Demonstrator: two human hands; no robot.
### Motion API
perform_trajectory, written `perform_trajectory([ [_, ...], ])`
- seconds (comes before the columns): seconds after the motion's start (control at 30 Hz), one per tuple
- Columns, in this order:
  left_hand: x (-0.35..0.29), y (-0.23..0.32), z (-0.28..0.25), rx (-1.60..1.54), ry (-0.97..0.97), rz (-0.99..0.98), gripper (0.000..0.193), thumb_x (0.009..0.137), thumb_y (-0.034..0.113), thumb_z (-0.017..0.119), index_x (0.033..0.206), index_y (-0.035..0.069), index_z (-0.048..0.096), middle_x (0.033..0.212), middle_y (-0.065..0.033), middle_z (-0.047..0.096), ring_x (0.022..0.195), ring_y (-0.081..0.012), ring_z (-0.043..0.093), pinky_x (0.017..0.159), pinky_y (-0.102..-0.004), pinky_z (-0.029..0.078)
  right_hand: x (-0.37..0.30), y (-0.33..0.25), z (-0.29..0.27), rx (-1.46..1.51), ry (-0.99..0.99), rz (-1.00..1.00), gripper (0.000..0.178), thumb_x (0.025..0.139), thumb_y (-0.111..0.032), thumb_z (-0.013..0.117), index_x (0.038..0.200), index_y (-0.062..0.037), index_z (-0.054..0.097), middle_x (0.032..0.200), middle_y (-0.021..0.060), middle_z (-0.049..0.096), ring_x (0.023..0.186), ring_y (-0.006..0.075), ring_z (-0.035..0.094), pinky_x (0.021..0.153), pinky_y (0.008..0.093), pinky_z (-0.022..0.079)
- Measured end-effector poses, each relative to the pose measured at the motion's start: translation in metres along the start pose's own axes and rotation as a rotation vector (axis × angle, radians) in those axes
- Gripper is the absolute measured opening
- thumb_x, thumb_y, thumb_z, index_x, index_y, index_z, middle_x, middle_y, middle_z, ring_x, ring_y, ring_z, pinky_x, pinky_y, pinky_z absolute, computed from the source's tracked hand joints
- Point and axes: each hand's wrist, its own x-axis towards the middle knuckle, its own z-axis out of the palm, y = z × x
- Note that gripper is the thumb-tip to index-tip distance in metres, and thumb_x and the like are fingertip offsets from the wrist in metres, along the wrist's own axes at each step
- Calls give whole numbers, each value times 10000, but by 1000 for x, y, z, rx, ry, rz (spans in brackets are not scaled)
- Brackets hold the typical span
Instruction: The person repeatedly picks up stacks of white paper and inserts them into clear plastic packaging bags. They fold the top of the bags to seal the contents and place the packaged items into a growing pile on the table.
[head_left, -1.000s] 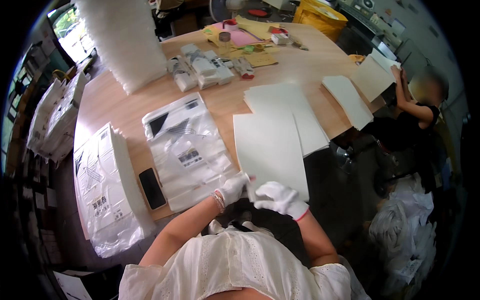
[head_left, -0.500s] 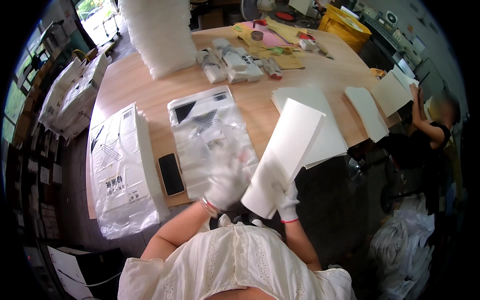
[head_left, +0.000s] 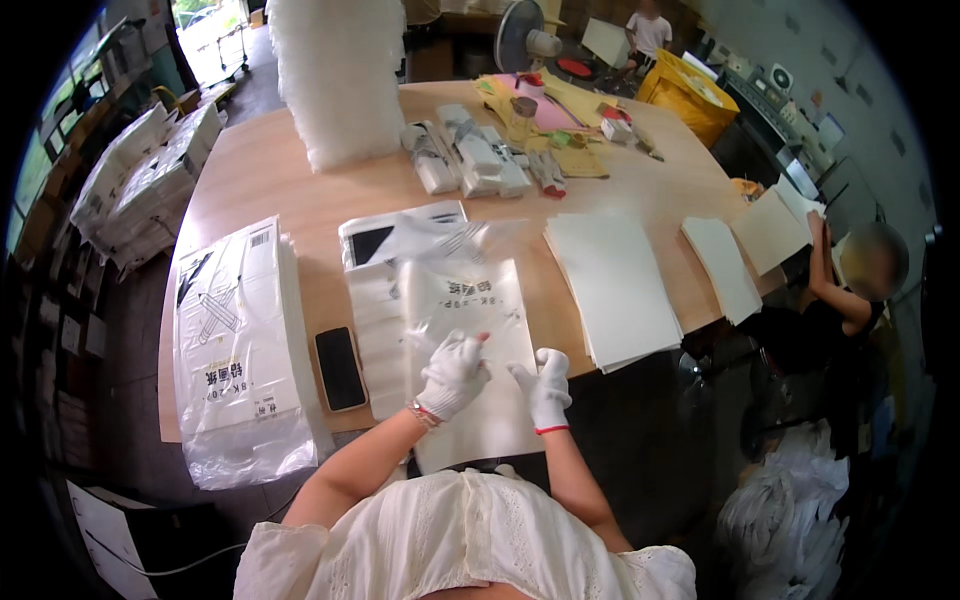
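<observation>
In front of me a stack of white paper (head_left: 462, 430) lies partly inside a clear printed plastic bag (head_left: 470, 290), its near end reaching past the table edge. My left hand (head_left: 455, 378), in a white glove with a bare fingertip showing, is closed in a pinch on the bag's film over the paper. Also gloved, my right hand (head_left: 545, 390) grips the right edge of the paper stack, thumb toward the left; its fingertips are partly hidden. Beneath the bag is a pile of flat printed bags (head_left: 370, 300).
Left are a black phone (head_left: 341, 368) and a pile of filled paper packs (head_left: 235, 330). To the right lie loose paper stacks (head_left: 615, 285). Farther back stand a tall white stack (head_left: 340, 80) and wrapped bundles (head_left: 470, 145). A co-worker (head_left: 850, 290) handles sheets at the right.
The curved paper stack in my right hand has come down leftward and now lies flat, partly in the bag. My left hand has closed on the bag's film. The view has tilted slightly.
</observation>
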Motion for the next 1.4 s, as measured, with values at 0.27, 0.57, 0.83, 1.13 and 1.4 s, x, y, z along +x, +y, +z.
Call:
perform_trajectory([
  [0.27,-28,-85,-6,793,327,157,294,767,79,613,1047,98,523,855,-76,567,784,-245,562,768,-351,482,84,40,46,-218,-281,-101,500,858,-183,457,1323,-109,289,985,187,629,876,371,606,741,512,454],
  [0.57,-122,-14,-41,-33,-191,-598,182,764,-24,481,918,71,468,864,-143,486,829,-312,538,694,-406,423,-27,41,-68,-54,-590,-264,692,880,-198,469,1438,-63,83,1242,245,496,997,373,568,784,447,453],
  [0.83,-149,20,-64,-241,-360,-668,257,733,-17,555,986,32,567,938,-169,583,894,-320,588,782,-370,475,-76,57,-78,194,-254,-732,387,890,-194,490,1230,-8,494,937,221,600,772,348,582,658,430,459],
  [1.13,-126,38,-74,-395,-86,-544,179,657,-101,440,762,12,529,766,-99,529,697,-210,533,651,-280,445,-67,161,-22,1239,-451,469,345,872,-230,552,1151,-28,549,1020,62,617,957,178,586,836,321,480],
  [1.4,-96,76,-184,-985,556,-620,108,801,-12,478,705,30,499,696,-41,537,503,-115,451,485,-227,378,-59,-69,10,1256,-762,334,347,933,-77,453,1273,-18,418,1158,110,542,991,207,579,826,357,523],
])
